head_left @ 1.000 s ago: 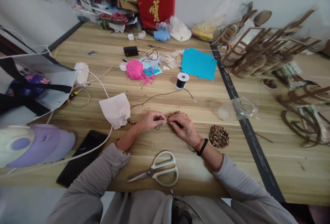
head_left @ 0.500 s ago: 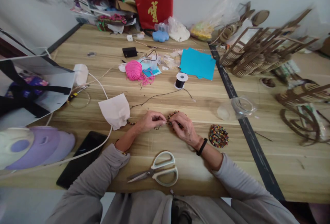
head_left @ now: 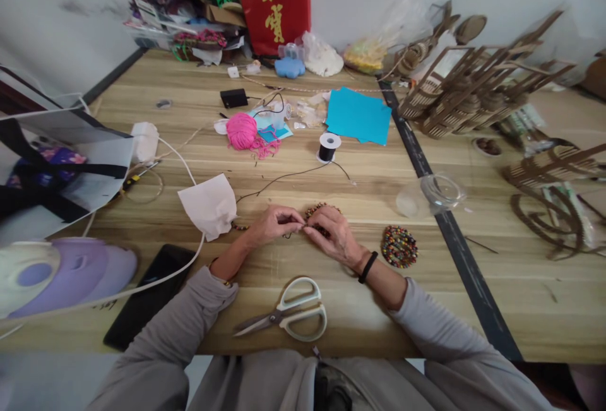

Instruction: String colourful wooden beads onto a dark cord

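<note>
Head view: left hand (head_left: pixel 279 223), right hand (head_left: pixel 331 234) pinching fine dark cord (head_left: pixel 286 236), fingertips nearly touching, forearms angled inward.

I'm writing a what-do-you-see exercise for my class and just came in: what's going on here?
A person's left hand and right hand meet fingertip to fingertip above the table; what they pinch is too small to make out. A pile of beads lies partly hidden by the right hand, and a coil of beads rests beyond the right wrist. Scissors lie slightly open near the front edge; a spool stands farther back.
</note>
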`<state>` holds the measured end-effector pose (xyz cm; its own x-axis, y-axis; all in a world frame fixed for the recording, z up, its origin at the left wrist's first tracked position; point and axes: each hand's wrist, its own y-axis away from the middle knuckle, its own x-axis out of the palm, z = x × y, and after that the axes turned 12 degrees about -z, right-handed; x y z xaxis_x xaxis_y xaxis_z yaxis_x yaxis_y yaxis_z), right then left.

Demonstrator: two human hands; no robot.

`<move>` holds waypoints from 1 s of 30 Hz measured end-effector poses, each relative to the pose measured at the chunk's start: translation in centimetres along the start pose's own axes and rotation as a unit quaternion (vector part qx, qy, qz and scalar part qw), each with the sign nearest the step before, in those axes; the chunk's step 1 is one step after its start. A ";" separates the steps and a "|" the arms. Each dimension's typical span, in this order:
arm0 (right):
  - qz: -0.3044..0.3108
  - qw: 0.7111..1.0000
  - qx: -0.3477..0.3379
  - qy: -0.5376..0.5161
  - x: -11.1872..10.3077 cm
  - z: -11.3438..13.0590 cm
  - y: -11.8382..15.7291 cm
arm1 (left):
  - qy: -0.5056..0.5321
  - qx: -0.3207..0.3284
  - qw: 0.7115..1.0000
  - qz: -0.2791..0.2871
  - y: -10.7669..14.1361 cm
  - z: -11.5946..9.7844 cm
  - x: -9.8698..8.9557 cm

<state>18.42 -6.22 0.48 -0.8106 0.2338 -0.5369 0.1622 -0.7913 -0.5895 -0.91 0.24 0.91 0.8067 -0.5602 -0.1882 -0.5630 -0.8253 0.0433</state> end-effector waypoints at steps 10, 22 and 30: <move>0.013 0.999 -0.035 0.017 0.1 0.1 -0.1 | 0.005 -0.019 1.000 0.007 0.0 -0.5 0.3; 0.019 0.999 -0.038 0.015 0.4 -0.1 0.0 | 0.011 -0.033 0.999 0.007 -0.1 0.0 0.3; 0.017 0.999 -0.046 0.024 0.5 -0.3 0.2 | 0.008 -0.031 0.999 -0.005 -0.2 0.3 0.2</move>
<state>18.23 -6.05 -0.09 -0.7763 0.2367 -0.5842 0.2411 -0.7449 -0.6221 -0.70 0.29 0.59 0.8157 -0.5517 -0.1738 -0.5425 -0.8340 0.1012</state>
